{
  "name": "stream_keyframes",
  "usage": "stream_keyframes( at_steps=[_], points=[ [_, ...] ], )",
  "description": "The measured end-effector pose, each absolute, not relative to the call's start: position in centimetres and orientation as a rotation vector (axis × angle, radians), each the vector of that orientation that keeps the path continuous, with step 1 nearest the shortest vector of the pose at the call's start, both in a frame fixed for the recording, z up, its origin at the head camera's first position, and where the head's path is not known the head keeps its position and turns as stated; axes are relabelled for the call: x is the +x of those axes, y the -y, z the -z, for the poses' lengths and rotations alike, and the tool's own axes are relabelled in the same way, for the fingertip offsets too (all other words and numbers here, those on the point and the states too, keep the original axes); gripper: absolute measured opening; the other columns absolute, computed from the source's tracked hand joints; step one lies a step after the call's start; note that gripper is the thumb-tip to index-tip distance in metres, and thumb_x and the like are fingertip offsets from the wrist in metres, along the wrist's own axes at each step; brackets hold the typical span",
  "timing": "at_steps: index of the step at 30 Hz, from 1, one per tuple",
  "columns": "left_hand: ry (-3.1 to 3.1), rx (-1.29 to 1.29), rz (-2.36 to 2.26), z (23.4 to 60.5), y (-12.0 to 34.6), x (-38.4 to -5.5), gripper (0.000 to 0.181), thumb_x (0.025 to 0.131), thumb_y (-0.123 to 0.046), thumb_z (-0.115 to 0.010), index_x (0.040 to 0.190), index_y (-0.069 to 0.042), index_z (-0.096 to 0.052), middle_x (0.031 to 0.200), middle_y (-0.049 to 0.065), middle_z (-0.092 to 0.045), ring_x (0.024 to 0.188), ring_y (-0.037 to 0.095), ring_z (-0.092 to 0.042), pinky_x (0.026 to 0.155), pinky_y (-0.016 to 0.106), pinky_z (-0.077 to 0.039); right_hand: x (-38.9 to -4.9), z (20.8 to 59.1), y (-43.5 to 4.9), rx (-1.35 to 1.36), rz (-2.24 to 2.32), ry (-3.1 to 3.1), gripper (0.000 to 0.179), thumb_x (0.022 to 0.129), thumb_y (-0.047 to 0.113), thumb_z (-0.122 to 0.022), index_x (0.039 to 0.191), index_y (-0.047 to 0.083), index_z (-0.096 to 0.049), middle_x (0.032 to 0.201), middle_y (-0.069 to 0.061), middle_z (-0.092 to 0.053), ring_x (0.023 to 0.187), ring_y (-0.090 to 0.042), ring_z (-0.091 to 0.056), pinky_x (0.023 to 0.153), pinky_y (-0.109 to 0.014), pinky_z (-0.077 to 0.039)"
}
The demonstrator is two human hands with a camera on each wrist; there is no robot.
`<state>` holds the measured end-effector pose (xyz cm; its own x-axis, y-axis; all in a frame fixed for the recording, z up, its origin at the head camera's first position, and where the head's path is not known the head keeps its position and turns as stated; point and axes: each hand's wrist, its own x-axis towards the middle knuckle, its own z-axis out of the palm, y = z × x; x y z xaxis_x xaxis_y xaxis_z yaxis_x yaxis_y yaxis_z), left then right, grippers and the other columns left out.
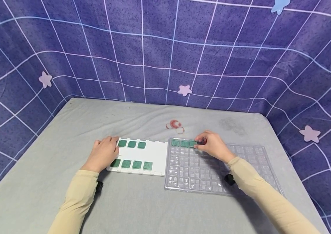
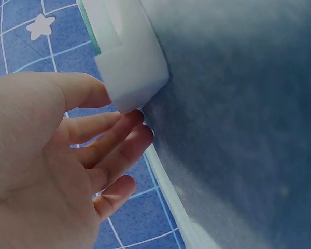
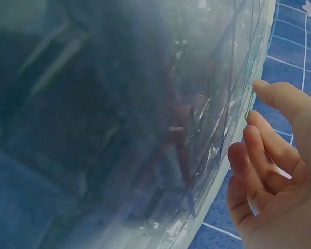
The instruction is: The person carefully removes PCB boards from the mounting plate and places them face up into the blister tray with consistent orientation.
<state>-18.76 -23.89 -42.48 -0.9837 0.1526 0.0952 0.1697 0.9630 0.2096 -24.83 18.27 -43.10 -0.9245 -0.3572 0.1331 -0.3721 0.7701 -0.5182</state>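
Note:
A white tray (image 1: 158,152) lies on the cloth with small green square circuit boards, three in its far row and several in its near row. At the tray's left end my left hand (image 1: 104,152) grips the edge; the left wrist view has thumb and fingertips at its white corner (image 2: 135,78). My right hand (image 1: 213,145) pinches a green circuit board (image 1: 192,143) between thumb and fingers, at the third cell of the far row of a clear plastic tray (image 1: 194,185). Two more green boards (image 1: 180,143) sit in the cells to its left.
The clear tray's many square cells stretch right beneath my right forearm. Grey cloth (image 1: 136,204) covers the table, with red ring-shaped marks (image 1: 174,124) behind the trays. A purple gridded curtain (image 1: 153,52) with stars surrounds the table's back and sides.

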Motion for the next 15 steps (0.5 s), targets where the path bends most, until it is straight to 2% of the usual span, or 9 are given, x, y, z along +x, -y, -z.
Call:
stream_keyframes(
  at_steps=[15],
  points=[
    [3.033, -0.248, 0.338, 42.53, 23.90, -18.80, 0.045, 0.101, -0.013, -0.049, 0.139, 0.009, -0.054, 0.131, 0.027, -0.062, 0.119, 0.042, -0.060, 0.090, 0.053, -0.036, -24.78, 43.04, -18.41, 0.587, -0.865, 2.973, 0.023, 0.084, 0.022, -0.083, 0.104, 0.011, -0.079, 0.093, -0.003, -0.066, 0.079, -0.013, -0.055, 0.073, -0.030, -0.046]
  ],
)
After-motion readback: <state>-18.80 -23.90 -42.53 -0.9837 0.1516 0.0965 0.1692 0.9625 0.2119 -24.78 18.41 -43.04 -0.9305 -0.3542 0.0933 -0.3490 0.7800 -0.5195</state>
